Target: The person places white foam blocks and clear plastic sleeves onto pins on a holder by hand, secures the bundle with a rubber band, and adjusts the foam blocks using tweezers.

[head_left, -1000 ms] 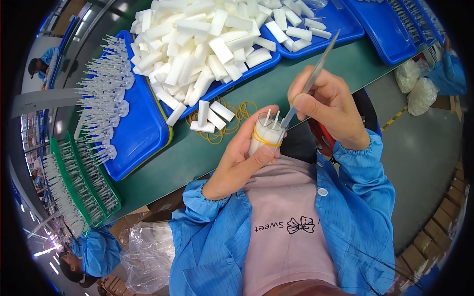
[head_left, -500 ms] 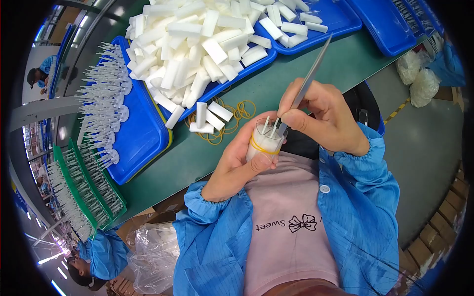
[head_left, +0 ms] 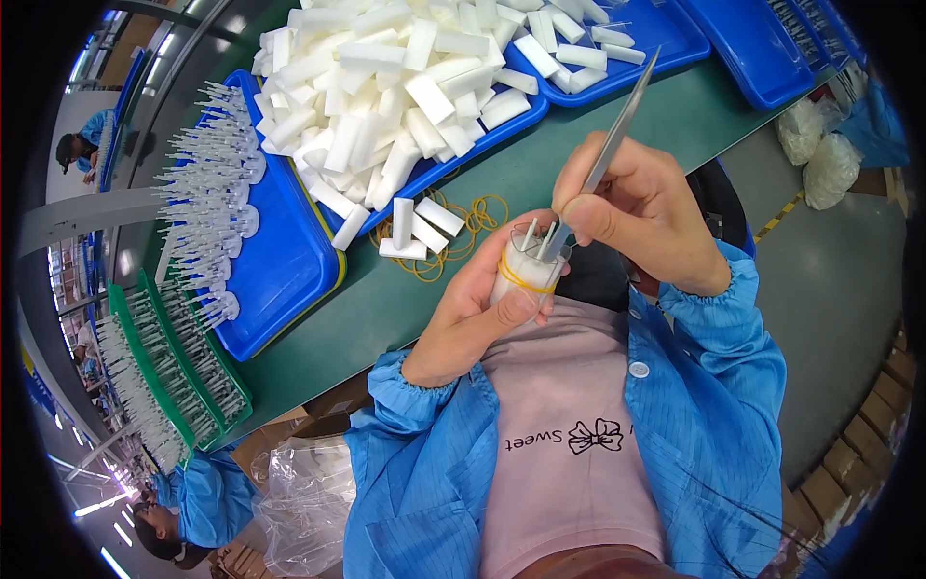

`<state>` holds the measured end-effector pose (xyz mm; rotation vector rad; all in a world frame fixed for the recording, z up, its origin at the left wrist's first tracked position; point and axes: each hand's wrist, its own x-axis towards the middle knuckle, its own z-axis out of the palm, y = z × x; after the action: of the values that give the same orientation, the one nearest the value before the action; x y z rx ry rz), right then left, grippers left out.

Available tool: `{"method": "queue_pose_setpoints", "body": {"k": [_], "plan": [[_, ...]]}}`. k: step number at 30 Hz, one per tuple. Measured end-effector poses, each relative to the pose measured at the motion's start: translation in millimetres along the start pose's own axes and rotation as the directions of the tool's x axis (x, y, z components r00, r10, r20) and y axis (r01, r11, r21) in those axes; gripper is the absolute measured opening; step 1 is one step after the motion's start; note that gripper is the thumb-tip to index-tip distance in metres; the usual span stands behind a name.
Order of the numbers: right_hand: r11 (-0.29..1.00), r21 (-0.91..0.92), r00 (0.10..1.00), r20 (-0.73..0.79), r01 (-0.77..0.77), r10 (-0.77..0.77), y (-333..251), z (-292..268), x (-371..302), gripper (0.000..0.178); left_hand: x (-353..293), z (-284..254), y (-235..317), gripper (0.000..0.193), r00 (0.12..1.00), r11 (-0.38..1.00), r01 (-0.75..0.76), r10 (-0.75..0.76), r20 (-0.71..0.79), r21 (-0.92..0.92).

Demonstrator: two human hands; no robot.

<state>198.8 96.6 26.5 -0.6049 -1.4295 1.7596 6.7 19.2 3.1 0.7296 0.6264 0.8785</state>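
My left hand [head_left: 473, 314] grips a small white foam bundle [head_left: 524, 271] bound by a yellow rubber band, with thin needle-like pieces sticking up from its top. My right hand [head_left: 644, 207] pinches long metal tweezers [head_left: 606, 152], whose tips reach down into the top of that bundle. Both hands are held in front of my chest, just off the near edge of the green table [head_left: 338, 328]. Three loose white foam blocks [head_left: 417, 230] lie on the table beside a small heap of yellow rubber bands [head_left: 473, 220].
A blue tray [head_left: 453, 159] heaped with white foam blocks sits beyond the hands. Left of it another blue tray [head_left: 280, 261] holds rows of white plastic needle parts. Green racks [head_left: 183, 376] stand at the far left. Other people in blue coats work at the left and lower left.
The tweezers' tips have gone lower into the top of the bundle. Both hands stay close together, holding the same things.
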Motion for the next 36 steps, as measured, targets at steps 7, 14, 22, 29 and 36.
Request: {"method": "queue_pose_setpoints", "body": {"k": [7,14,22,29,36], "plan": [[0.994,-0.101,0.998,0.041,-0.048,0.052,-2.7,3.0,-0.9,0.018,-2.6,-0.9,1.5,0.068,0.998,0.998,0.056,-0.056,0.010,0.003],[0.896,-0.404,0.982,0.037,0.186,-0.188,5.7,2.5,-5.1,0.011,5.1,-5.3,-2.2,0.067,0.995,0.991,0.090,-0.086,0.047,-0.094],[0.991,-0.105,0.996,-0.014,0.083,-0.085,2.7,0.3,-3.0,0.011,4.1,-1.3,3.4,0.066,0.994,0.994,0.077,-0.070,0.082,-0.078],[0.970,-0.231,0.997,0.031,0.079,-0.074,-4.0,4.3,-4.5,0.011,1.8,0.6,4.2,0.064,0.993,0.994,0.098,-0.094,0.077,-0.047],[0.900,-0.386,0.971,-0.037,0.203,-0.236,1.1,3.6,-8.5,0.010,4.3,-0.5,7.2,0.059,0.999,0.965,-0.016,0.024,-0.027,0.260]]}}
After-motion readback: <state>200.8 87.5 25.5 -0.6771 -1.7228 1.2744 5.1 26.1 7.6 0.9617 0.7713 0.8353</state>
